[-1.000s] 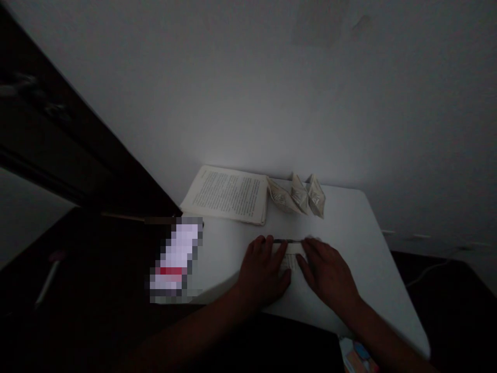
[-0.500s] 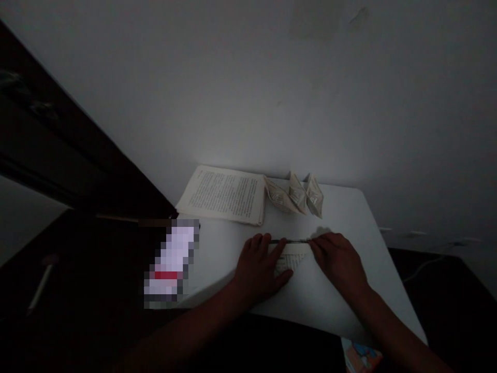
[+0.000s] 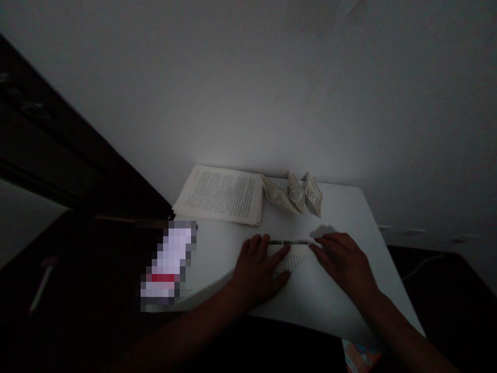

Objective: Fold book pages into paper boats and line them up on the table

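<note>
A folded piece of printed paper (image 3: 295, 263) lies on the white table, with a narrow folded strip along its far edge. My left hand (image 3: 260, 267) rests flat over its left part, fingers spread, the index fingertip near the strip. That hand covers the paper's left end. At the right end of the strip is my right hand (image 3: 344, 259), its thumb and forefinger slightly apart around the corner. Behind my hands stand three folded paper boats (image 3: 296, 196) made of printed pages.
A stack of printed pages (image 3: 223, 194) lies at the back left of the white table (image 3: 341, 199), against the wall. A blurred-out phone (image 3: 171, 259) is at the left edge. A dark door frame (image 3: 116, 166) stands left; a cable (image 3: 421, 263) runs at right.
My right thumb and forefinger have parted a little and drawn back right from the strip's corner. My left hand stays on the paper, its index finger slightly shifted. The view has moved slightly.
</note>
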`<state>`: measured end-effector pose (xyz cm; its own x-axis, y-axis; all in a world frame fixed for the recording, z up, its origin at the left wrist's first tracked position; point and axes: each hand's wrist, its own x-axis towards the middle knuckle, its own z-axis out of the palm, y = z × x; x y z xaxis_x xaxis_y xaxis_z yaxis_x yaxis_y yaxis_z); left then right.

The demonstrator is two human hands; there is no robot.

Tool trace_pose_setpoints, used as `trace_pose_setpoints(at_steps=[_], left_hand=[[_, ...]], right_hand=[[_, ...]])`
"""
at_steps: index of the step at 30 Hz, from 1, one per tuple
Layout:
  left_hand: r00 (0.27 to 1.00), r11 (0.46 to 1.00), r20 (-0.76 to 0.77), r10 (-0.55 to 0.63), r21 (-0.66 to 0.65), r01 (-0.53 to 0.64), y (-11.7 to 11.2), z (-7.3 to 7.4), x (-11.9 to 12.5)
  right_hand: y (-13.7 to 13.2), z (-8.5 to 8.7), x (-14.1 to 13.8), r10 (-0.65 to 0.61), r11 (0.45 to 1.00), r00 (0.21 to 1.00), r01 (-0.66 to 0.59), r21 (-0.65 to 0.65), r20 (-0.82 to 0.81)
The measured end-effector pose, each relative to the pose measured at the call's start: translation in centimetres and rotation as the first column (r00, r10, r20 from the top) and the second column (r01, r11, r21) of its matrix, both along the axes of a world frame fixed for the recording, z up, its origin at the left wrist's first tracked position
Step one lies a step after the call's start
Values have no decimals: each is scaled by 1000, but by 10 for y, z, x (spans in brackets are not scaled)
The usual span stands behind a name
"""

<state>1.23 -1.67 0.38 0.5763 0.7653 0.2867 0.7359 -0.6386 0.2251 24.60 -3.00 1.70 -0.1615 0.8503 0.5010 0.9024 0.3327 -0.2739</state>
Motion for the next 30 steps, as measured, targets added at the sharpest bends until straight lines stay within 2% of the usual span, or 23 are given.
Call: trace_pose_setpoints(at_steps=[4, 13, 20, 30], left_hand=[[1000, 1000, -6, -4, 26, 4, -1, 0, 2], [996, 998, -69, -55, 26, 57, 2, 4, 5], [991, 997, -111, -82, -10, 81, 5, 6, 4], [990, 994, -99, -102, -60, 96, 7, 8, -2]], right_hand=[[0, 4, -5, 33, 999, 998, -33, -1, -48], [4, -15, -8, 41, 998, 999, -41, -49, -18], [-1, -10, -12, 34, 997, 999, -34, -65, -3], [-12, -13, -21, -28, 996, 1000, 29, -81, 14]])
